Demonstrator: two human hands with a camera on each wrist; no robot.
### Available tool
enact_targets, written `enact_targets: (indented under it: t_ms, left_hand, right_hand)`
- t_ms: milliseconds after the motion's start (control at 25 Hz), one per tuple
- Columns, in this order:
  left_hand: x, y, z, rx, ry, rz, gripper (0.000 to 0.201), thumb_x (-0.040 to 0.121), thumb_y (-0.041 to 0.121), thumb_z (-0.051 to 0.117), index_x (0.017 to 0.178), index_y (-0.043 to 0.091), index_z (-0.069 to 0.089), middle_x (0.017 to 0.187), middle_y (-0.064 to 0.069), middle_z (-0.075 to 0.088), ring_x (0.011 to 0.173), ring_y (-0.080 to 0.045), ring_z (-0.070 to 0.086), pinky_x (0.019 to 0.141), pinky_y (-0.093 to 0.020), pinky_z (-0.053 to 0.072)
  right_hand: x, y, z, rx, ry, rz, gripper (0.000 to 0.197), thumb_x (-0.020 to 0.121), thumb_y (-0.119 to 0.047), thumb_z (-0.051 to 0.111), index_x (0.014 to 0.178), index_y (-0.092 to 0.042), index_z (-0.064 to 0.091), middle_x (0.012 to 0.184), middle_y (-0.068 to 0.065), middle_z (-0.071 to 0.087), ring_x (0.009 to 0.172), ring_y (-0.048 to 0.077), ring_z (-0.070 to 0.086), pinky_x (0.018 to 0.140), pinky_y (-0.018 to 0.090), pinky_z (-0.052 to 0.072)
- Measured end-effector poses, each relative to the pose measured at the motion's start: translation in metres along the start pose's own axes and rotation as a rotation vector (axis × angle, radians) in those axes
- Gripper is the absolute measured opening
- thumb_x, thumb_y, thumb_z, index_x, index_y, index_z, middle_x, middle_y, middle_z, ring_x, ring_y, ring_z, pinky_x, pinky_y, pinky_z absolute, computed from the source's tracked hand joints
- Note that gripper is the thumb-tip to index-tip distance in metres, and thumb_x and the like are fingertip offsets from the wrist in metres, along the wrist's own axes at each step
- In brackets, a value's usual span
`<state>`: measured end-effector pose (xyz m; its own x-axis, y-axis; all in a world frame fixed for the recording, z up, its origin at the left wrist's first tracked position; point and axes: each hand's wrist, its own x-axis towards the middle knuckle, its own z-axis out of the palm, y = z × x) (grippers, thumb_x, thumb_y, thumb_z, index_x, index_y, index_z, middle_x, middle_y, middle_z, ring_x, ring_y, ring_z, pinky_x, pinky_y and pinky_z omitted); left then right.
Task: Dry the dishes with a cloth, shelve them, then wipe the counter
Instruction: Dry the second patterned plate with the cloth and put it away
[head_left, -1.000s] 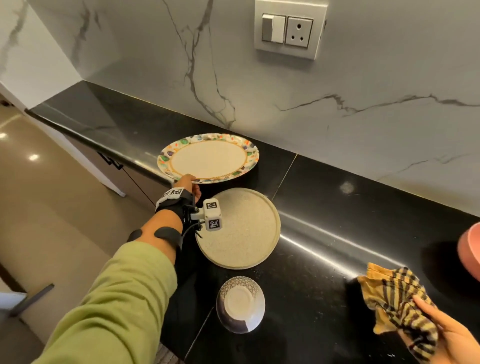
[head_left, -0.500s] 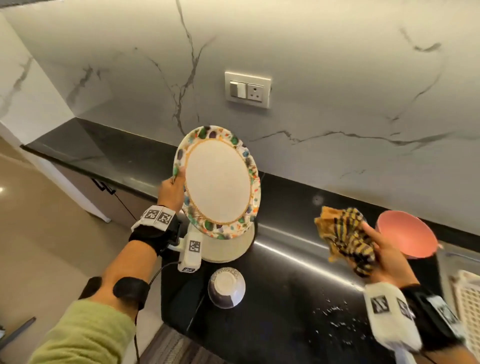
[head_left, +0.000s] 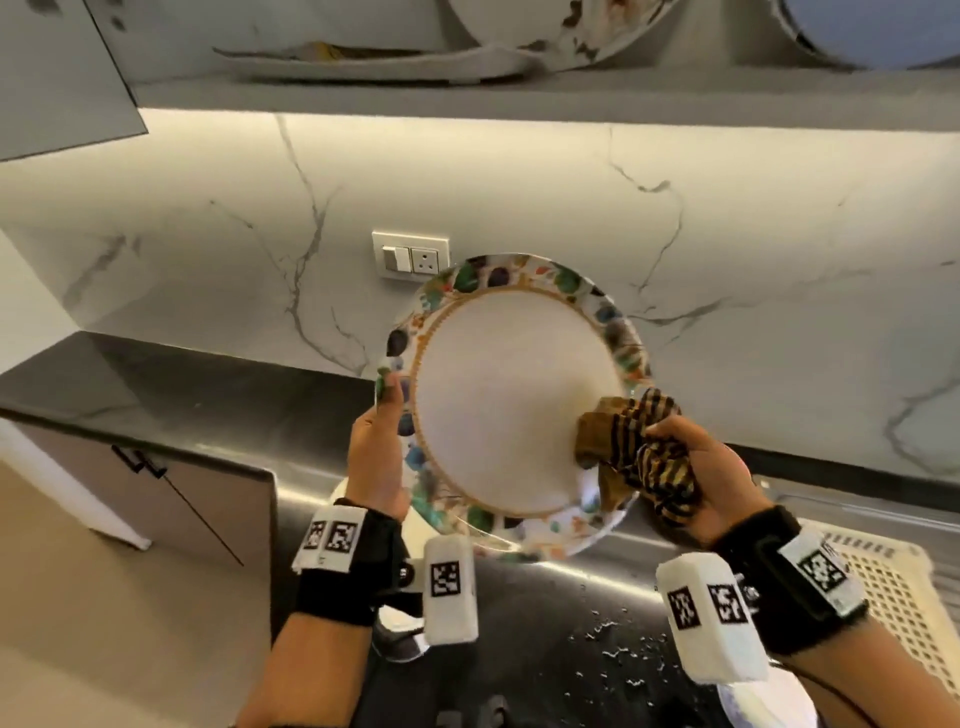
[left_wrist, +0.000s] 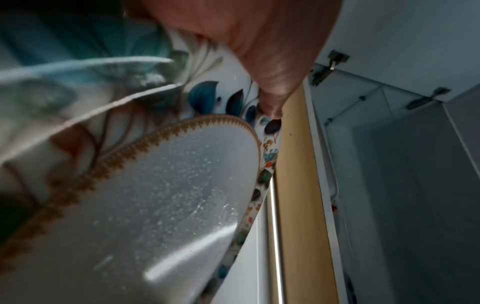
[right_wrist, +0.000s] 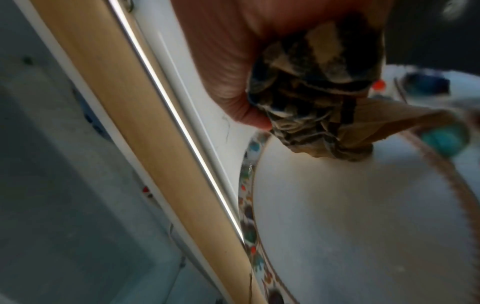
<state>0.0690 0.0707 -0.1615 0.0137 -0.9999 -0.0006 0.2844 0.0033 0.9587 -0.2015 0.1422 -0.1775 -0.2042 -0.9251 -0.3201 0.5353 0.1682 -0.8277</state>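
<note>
I hold a round plate with a colourful floral rim upright above the black counter, its white face toward me. My left hand grips its left edge, thumb on the rim. My right hand holds a bunched yellow-and-black striped cloth against the plate's lower right face. In the left wrist view the plate face shows water droplets. In the right wrist view the cloth is pressed on the plate.
A shelf above the marble wall holds other plates. A wall socket sits behind the held plate. A white lattice basket stands at the right. Water drops lie on the counter in front.
The left hand lifted the floral plate off the counter and raised it upright. The right hand brought the cloth up from the counter onto the plate's face. The view tilted upward.
</note>
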Motion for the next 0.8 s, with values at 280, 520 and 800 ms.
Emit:
enact_targets:
  t_ms: [280, 520, 800]
  left_hand:
    - [-0.008, 0.001, 0.038, 0.000, -0.222, 0.164, 0.034, 0.085, 0.035, 0.049, 0.105, 0.012, 0.064, 0.093, 0.001, 0.073, 0.090, -0.016, 0.068, 0.081, -0.032, 0.056]
    - [-0.020, -0.008, 0.068, 0.069, -0.394, 0.165, 0.028, 0.094, 0.033, 0.047, 0.098, 0.014, 0.068, 0.090, -0.006, 0.072, 0.085, -0.023, 0.065, 0.077, -0.041, 0.053]
    - [-0.023, 0.004, 0.070, 0.122, -0.400, 0.263, 0.033, 0.098, 0.021, 0.038, 0.092, 0.003, 0.065, 0.076, 0.001, 0.071, 0.074, -0.009, 0.065, 0.065, -0.020, 0.051]
  right_hand:
    - [0.000, -0.037, 0.030, -0.018, 0.366, -0.715, 0.029, 0.095, -0.018, 0.054, 0.123, -0.015, 0.055, 0.098, -0.005, 0.069, 0.085, 0.013, 0.066, 0.079, 0.031, 0.054]
    - [-0.015, -0.023, 0.094, -0.980, 0.043, -0.937, 0.039, 0.097, -0.024, 0.045, 0.136, -0.028, 0.045, 0.125, 0.007, 0.061, 0.115, 0.000, 0.053, 0.098, 0.022, 0.044]
    - [0.002, -0.031, 0.070, -1.749, -0.186, -1.159, 0.061, 0.097, -0.040, 0.021, 0.146, -0.016, -0.005, 0.157, 0.001, -0.005, 0.145, 0.017, -0.010, 0.119, 0.041, 0.004]
